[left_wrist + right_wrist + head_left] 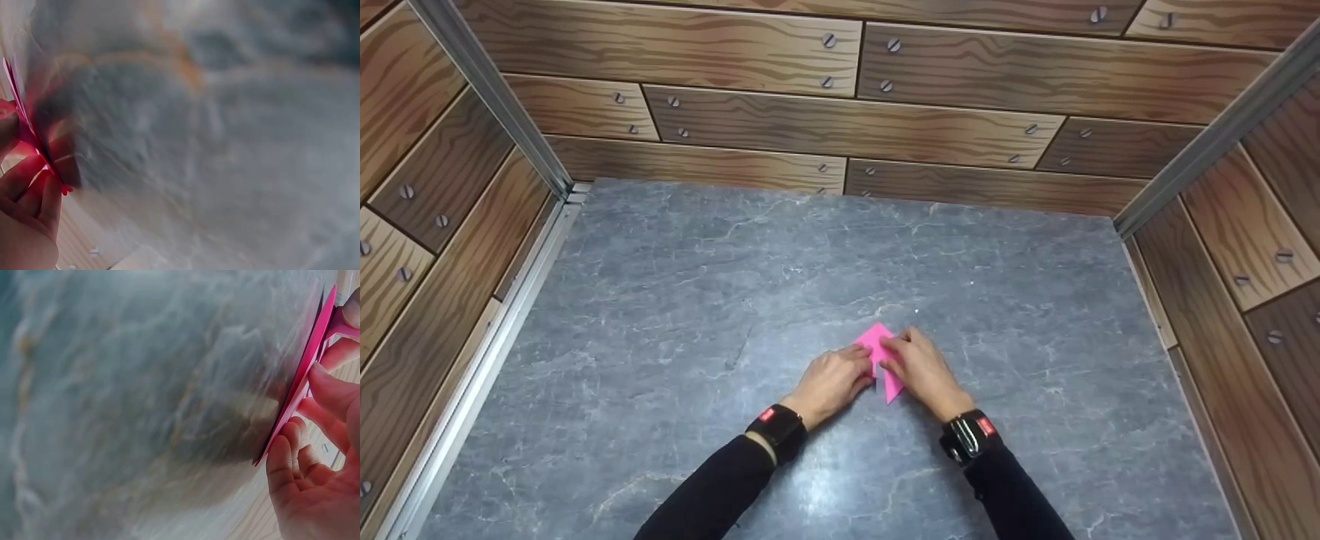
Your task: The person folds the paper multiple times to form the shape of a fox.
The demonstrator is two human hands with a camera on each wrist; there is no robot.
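Observation:
A piece of bright pink folded paper (877, 333) lies on the grey table, its pointed end facing away from me. One narrow pointed flap hangs toward me under the right hand. My left hand (832, 379) grips the paper's left side with bent fingers, hiding much of that side. On the other side, my right hand (924, 370) pinches the paper between thumb and fingers. From the right wrist, the pink paper (304, 371) appears edge-on as thin stacked layers, with fingertips right at its edge. The left wrist view also catches the paper (27, 128) edge-on beside the fingers.
The grey marbled tabletop (697, 270) stretches around the hands. Wood-patterned panels (750, 120) wall it at the back and both sides, with metal posts (502, 97) at the back corners. A tiny white speck (916, 310) lies beyond the right hand.

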